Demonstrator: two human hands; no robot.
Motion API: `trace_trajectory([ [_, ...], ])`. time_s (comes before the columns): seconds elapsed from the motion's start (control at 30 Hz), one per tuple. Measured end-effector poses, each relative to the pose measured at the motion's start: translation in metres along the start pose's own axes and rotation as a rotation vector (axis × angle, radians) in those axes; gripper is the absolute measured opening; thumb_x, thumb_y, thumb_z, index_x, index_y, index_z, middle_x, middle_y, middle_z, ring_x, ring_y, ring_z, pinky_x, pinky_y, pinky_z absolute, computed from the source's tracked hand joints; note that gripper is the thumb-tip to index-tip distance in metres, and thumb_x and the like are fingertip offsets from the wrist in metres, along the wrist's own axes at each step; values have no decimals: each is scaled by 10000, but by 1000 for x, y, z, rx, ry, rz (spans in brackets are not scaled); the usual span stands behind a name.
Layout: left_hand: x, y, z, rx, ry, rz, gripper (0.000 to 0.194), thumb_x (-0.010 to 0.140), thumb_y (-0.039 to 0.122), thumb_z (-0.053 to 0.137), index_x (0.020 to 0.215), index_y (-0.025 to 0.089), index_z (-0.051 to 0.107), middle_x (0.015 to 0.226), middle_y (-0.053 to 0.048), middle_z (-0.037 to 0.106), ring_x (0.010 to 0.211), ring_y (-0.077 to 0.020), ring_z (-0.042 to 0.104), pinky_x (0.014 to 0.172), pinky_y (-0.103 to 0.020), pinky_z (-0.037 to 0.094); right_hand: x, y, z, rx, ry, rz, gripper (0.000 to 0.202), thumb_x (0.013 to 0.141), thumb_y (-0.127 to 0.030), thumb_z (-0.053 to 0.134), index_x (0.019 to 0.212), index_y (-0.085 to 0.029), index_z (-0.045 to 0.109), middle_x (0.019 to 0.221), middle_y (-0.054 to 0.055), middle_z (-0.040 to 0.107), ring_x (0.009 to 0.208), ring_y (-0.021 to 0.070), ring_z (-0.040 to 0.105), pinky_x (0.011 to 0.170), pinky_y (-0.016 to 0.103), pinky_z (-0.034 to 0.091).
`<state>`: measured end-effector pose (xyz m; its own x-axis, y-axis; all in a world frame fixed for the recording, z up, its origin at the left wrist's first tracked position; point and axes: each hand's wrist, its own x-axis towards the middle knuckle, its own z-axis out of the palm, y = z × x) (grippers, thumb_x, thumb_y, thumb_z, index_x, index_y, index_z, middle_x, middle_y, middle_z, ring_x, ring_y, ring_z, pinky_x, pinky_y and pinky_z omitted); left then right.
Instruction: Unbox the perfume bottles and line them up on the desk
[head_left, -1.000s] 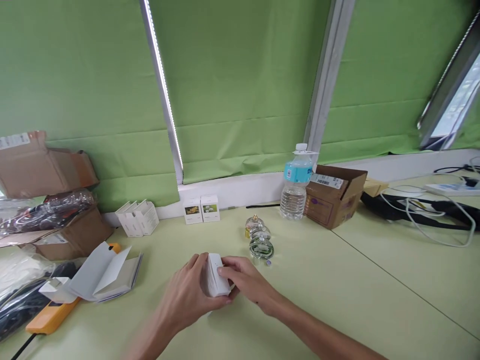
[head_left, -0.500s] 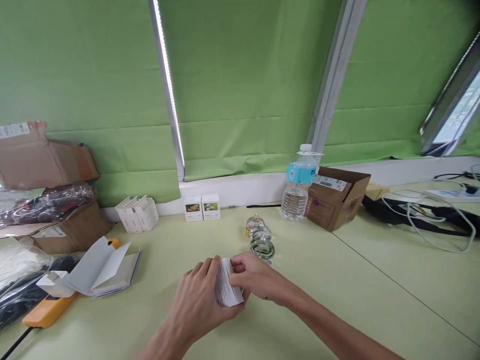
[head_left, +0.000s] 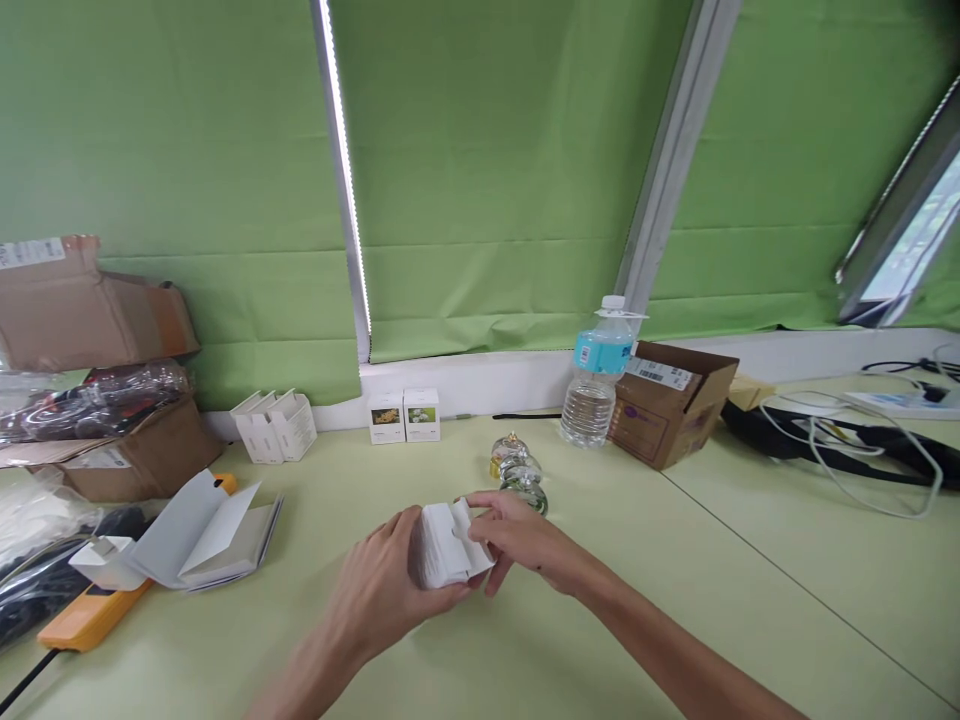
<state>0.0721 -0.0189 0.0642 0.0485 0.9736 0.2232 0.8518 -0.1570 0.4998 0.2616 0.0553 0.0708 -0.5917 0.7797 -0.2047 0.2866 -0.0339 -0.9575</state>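
A small white cardboard box is held just above the table in front of me, its end flap raised on the right side. My left hand wraps round it from the left, thumb along the near edge. With bent fingers, my right hand grips the raised flap at the right. What is inside the box cannot be made out. Just beyond my right hand stand shiny glass jars, the nearest partly hidden by it.
At the back are two white boxes with pictures and several open white boxes. A water bottle and a brown carton stand right of them. An open notebook, an orange power strip and stacked cartons lie left.
The white box has turned in my hands, and its flap now stands up at the right. Both hands have shifted slightly left, and my right fingers are on the flap.
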Motion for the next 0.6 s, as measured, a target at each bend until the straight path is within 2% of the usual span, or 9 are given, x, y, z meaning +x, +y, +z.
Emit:
trace_trajectory([
  [0.03, 1, -3, 0, -9, 1, -6, 481, 641, 543, 703, 1020, 292, 547, 899, -4, 691, 763, -233, 646, 539, -256, 336, 2, 3, -1, -92, 55, -21, 541, 735, -198, 497, 1275, -160, 515, 861, 70, 705, 658, 199, 675, 532, 281, 515],
  [0.1, 1, -8, 2, -11, 8, -6, 557, 638, 562, 698, 1101, 294, 547, 951, -20, 694, 764, -236, 645, 550, -263, 350, 6, 10, -1, -333, 210, -87, 604, 731, -185, 543, 1331, -157, 484, 991, 110, 695, 760, 221, 677, 636, 325, 524],
  [0.2, 1, -11, 4, -3, 14, -1, 584, 646, 561, 690, 1145, 297, 541, 1007, -35, 689, 787, -240, 644, 573, -269, 364, 8, 12, 5, -554, 347, -217, 434, 759, -192, 574, 1192, -179, 610, 1160, 125, 644, 1046, 271, 605, 880, 398, 462],
  [0.3, 1, -8, 4, -2, -2, 0, 543, 642, 526, 704, 1105, 294, 543, 987, -26, 686, 784, -236, 639, 575, -266, 357, 2, 4, 14, -593, 433, -382, 240, 794, -204, 586, 1021, -214, 663, 1243, 92, 587, 1171, 259, 520, 988, 403, 389],
  [0.37, 2, -5, 4, -1, -15, 2, 479, 628, 499, 721, 1024, 292, 548, 934, -5, 683, 770, -227, 633, 562, -258, 338, -4, -3, 20, -607, 478, -466, 100, 803, -211, 596, 874, -220, 667, 1198, 77, 589, 1151, 247, 517, 975, 388, 395],
  [0.43, 2, -2, 3, 1, -16, 3, 415, 623, 477, 728, 939, 287, 540, 887, 13, 676, 752, -217, 625, 549, -252, 318, -8, -8, 24, -619, 481, -533, 78, 817, -197, 582, 797, -220, 654, 1085, 62, 616, 1075, 228, 540, 930, 364, 411],
  [0.53, 2, 0, 3, -12, -10, 0, 384, 627, 467, 730, 894, 284, 524, 866, 20, 668, 745, -211, 616, 542, -248, 304, -11, -11, 28, -596, 389, -595, 125, 813, -151, 547, 806, -213, 656, 896, 39, 642, 880, 191, 576, 800, 313, 439],
  [0.6, 2, 0, 3, -26, -12, 2, 397, 624, 462, 736, 913, 289, 525, 881, 22, 668, 757, -212, 615, 547, -248, 308, -10, -10, 28, -549, 340, -547, 146, 806, -142, 522, 795, -203, 654, 780, 23, 638, 728, 165, 562, 669, 275, 428],
])
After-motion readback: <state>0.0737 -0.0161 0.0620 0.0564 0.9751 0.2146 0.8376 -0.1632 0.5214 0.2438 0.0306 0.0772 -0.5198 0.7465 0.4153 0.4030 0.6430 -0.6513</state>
